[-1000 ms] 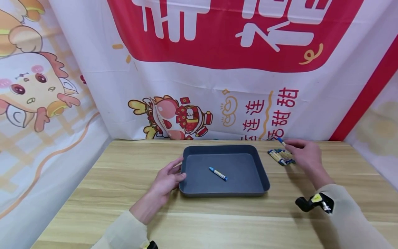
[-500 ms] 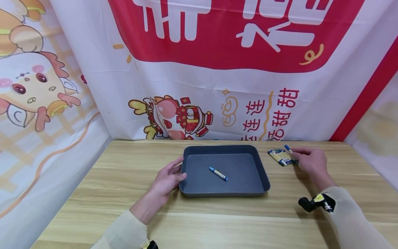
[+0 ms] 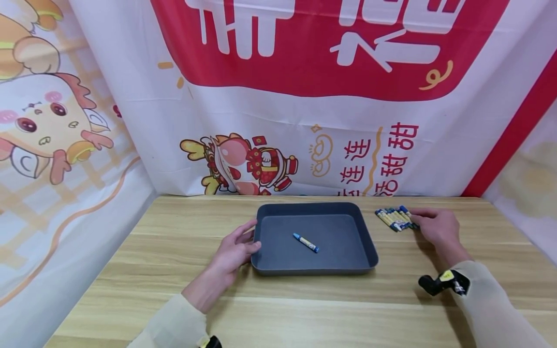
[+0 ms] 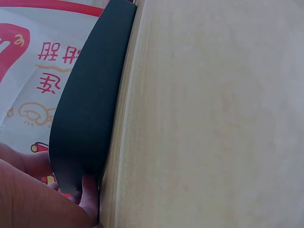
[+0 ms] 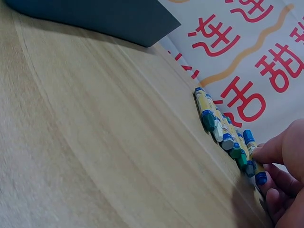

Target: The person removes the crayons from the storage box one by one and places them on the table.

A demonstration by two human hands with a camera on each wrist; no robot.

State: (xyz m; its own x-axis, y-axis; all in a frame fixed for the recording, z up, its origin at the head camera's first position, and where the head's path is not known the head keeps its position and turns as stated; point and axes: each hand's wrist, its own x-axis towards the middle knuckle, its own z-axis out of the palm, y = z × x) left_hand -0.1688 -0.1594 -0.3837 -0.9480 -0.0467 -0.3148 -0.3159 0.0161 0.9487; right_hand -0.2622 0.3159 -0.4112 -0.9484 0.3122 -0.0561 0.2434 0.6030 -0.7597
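Observation:
A shallow dark grey tray (image 3: 330,246) lies on the wooden table with one light blue oil pastel (image 3: 306,242) inside it. My left hand (image 3: 232,252) holds the tray's left side, thumb and fingers around the near left corner in the left wrist view. Right of the tray, several oil pastels (image 5: 227,140) with green, white and grey ends lie side by side in a slanted row. At the row's right end my right hand (image 3: 436,229) pinches a blue oil pastel (image 5: 255,159) between thumb and fingers, right beside its neighbour.
A white and red printed cloth (image 3: 322,72) hangs along the table's back edge, close behind the row of pastels. Another printed cloth (image 3: 56,145) closes off the left side. Wooden tabletop (image 3: 304,309) stretches in front of the tray.
My right hand has moved slightly right and down, bringing the blue oil pastel from above the row to its right end. The left hand and the tray have stayed put.

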